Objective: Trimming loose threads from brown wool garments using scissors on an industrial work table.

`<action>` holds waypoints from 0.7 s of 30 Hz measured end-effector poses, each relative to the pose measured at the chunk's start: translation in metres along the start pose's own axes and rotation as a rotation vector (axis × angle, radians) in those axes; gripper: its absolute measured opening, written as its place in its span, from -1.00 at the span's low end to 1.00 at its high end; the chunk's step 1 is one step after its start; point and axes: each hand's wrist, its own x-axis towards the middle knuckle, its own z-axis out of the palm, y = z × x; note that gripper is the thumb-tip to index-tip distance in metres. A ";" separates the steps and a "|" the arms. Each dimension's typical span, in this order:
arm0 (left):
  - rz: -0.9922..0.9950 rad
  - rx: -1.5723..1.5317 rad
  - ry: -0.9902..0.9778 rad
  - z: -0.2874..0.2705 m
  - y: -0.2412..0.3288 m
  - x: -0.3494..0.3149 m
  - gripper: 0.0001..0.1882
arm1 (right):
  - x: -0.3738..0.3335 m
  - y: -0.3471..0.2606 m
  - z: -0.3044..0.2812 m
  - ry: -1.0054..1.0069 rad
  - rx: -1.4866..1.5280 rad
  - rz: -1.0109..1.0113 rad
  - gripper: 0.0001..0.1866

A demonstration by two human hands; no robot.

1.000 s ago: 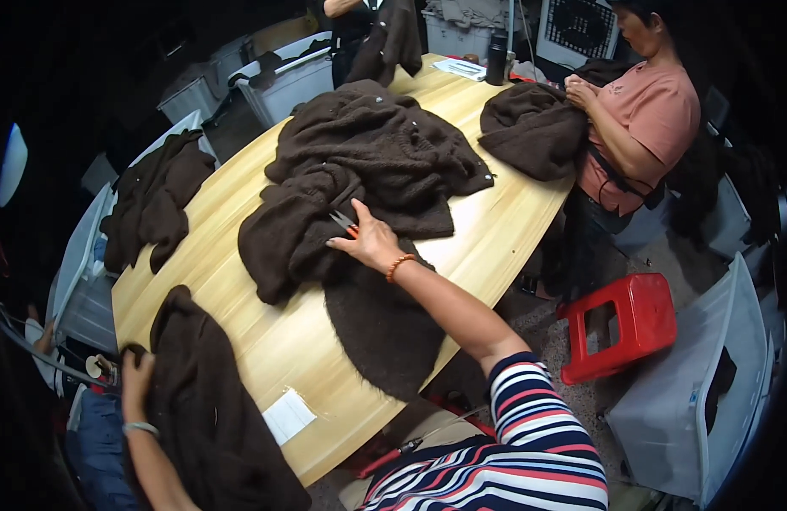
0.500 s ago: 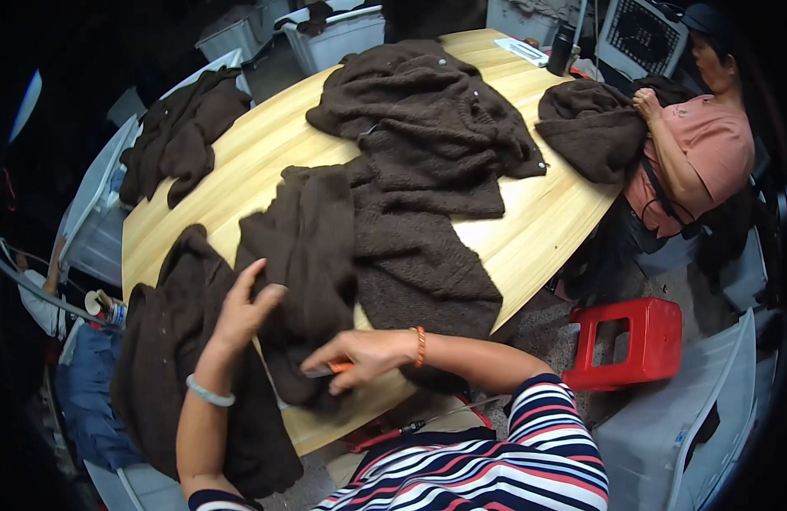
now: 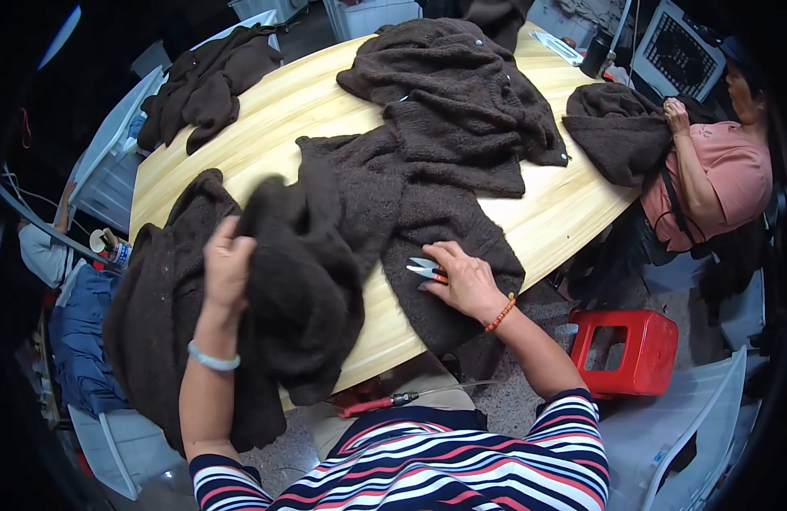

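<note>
A dark brown knit garment (image 3: 313,281) lies across the near part of the table, its upper left part lifted and blurred by motion. My left hand (image 3: 229,264) grips that raised edge with closed fingers. Orange-handled thread snips (image 3: 428,270) sit in my right hand (image 3: 470,288), blades pointing left. That hand rests over the knit sleeve or panel (image 3: 436,217) on the right. Another dark brown garment (image 3: 163,315) hangs over the near left table edge beneath my left arm.
More brown knitwear (image 3: 445,102) is heaped at the far middle of the wooden table (image 3: 278,106). On the right a co-worker (image 3: 717,170) handles a brown garment (image 3: 615,132). A red stool (image 3: 623,353) and grey bin (image 3: 679,426) stand lower right. A red-handled tool (image 3: 372,403) lies near my lap.
My left hand has taken hold of the garment and lifted its edge. My right hand, with the snips, has moved right and away from me. The whole view has shifted slightly.
</note>
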 end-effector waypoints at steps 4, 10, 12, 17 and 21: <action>0.168 -0.157 0.136 -0.046 0.030 -0.019 -0.68 | 0.009 0.045 -0.007 0.194 -0.205 0.143 -0.48; 0.016 0.719 0.530 -0.107 -0.038 -0.063 -0.47 | 0.010 0.060 -0.045 0.195 -0.411 0.313 -0.69; 0.089 0.816 0.499 -0.048 -0.022 -0.090 -0.39 | 0.007 0.052 -0.049 0.181 -0.426 0.314 -0.71; 0.200 1.265 0.095 0.030 -0.028 -0.117 -0.06 | 0.010 0.008 -0.033 0.286 0.138 -0.044 -0.80; 0.143 1.383 0.071 0.029 -0.050 -0.122 -0.49 | 0.020 -0.027 0.008 0.003 0.385 -0.086 -0.75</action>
